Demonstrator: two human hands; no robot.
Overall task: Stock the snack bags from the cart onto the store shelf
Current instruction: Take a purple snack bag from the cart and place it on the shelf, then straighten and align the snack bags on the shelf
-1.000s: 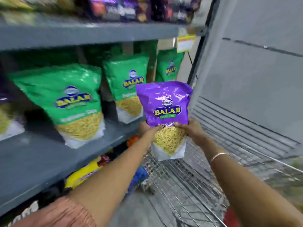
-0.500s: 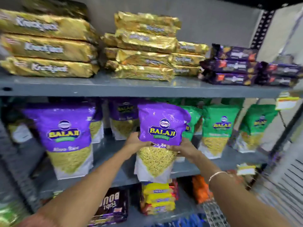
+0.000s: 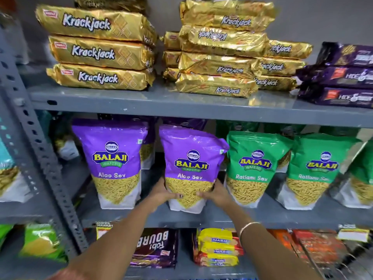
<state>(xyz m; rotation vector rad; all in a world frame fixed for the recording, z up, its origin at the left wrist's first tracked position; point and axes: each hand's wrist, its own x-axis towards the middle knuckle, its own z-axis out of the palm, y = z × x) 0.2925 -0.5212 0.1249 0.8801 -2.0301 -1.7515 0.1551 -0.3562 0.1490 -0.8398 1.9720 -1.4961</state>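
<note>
Nearest the camera, two bare forearms are seen reaching up and forward, the right one ringed by a thin bangle (image 3: 249, 225). Beneath them, on the lowest level, dark biscuit packs (image 3: 155, 247) and a stack of yellow Marie packs (image 3: 219, 247) are laid flat.

The left hand (image 3: 161, 194) and the right hand (image 3: 215, 194) are closed around the lower corners of a purple Aloo Sev bag (image 3: 191, 164), thumbs pressed on its clear front window, fingers wrapped behind. The bag is held upright with its base at the middle shelf (image 3: 232, 216), close to the front edge; whether it bears its own weight cannot be told.

Room to the sides is tight. A narrow gap is left between the held bag and a second purple Aloo Sev bag (image 3: 113, 162) on its left. On its right, its top corner is just beside a green Ratlami Sev bag (image 3: 254, 166), perhaps touching. Further purple bags are partly seen behind. Little clearance is left above the bag tops, under the upper shelf (image 3: 141, 107).

At the left, the bay is bounded by a perforated grey upright (image 3: 40, 150). On the upper shelf, gold Krackjack packs (image 3: 96, 51) are stacked, with purple Hide & Seek packs (image 3: 341, 77) at the far right.
</note>
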